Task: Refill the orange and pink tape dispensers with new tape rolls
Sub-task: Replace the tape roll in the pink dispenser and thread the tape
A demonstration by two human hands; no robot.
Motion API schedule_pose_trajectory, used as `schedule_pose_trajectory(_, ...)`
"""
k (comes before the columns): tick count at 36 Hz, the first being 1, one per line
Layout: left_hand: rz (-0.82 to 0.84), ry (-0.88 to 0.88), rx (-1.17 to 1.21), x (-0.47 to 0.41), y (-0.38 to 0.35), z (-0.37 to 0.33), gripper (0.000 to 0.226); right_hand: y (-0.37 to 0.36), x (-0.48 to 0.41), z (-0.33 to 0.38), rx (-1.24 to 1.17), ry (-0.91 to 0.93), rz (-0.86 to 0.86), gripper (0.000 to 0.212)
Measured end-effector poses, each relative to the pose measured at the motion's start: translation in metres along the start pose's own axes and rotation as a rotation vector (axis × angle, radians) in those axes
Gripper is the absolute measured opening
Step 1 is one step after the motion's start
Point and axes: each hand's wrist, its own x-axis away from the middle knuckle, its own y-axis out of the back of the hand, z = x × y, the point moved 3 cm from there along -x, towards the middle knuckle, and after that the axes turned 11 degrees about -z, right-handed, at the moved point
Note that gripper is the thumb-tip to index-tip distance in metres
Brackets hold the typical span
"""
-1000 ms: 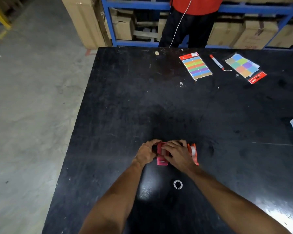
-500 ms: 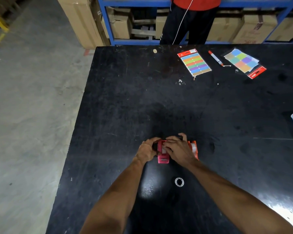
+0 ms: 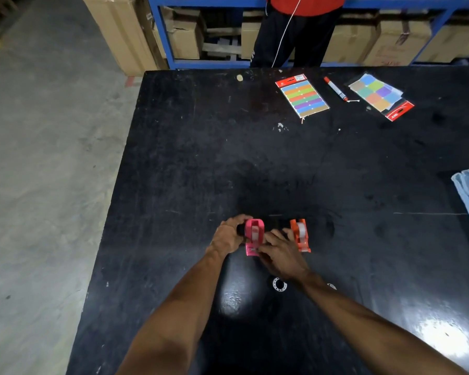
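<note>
Nearest you, just this side of the pink dispenser (image 3: 254, 236), a small white ring (image 3: 279, 284) lies flat on the black table (image 3: 190, 163), likely an empty tape core, with a second pale scrap just right of it, too small to identify. Your left hand (image 3: 228, 235) is clamped on the pink dispenser's left side; your right hand (image 3: 280, 253) pinches at its near, cutter end, so both hands are together on that one piece. A pale roll shows seated in its cradle. Judge it light, stiff plastic, prone to skid on this glossy top: hold the side walls, keep fingers off the toothed edge, and expect the tape end to be flimsy and sticky. The orange dispenser (image 3: 299, 235) stands just right of the pink one, a roll visible in it, untouched. Compared with a half second ago, your right hand has dropped off the top toward the near end, uncovering both dispensers. Well beyond the pink dispenser lie a colour-strip pack (image 3: 302, 96), a marker (image 3: 335, 89) and a second pack (image 3: 381, 96).
</note>
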Motion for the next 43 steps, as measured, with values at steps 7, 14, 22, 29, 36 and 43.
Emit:
schedule_pose_trajectory(7,-0.012,0.024,-0.041,-0.004,-0.004,0.013,0.073,-0.007,0.013,0.006,0.013,-0.038,-0.004,0.018)
schedule_pose_trajectory(14,-0.008,0.014,0.006,-0.018,-0.017,0.036,0.075,-0.013,0.012,0.009,-0.008,-0.065,-0.042,0.007)
schedule_pose_trajectory(22,-0.09,-0.002,-0.062,0.018,0.008,-0.019,0.058,-0.02,0.011,0.019,0.201,-0.119,0.054,0.017)
schedule_pose_trajectory(29,-0.005,0.032,-0.058,0.005,-0.007,0.008,0.073,-0.023,0.029,0.016,0.185,-0.149,0.137,0.041)
schedule_pose_trajectory(36,0.018,-0.064,-0.21,0.04,0.016,-0.028,0.104,0.006,0.044,0.004,0.089,-0.076,0.11,0.031)
schedule_pose_trajectory(43,-0.212,-0.346,-0.26,0.076,0.003,-0.057,0.062,0.039,0.072,-0.032,0.125,-0.193,0.022,0.025)
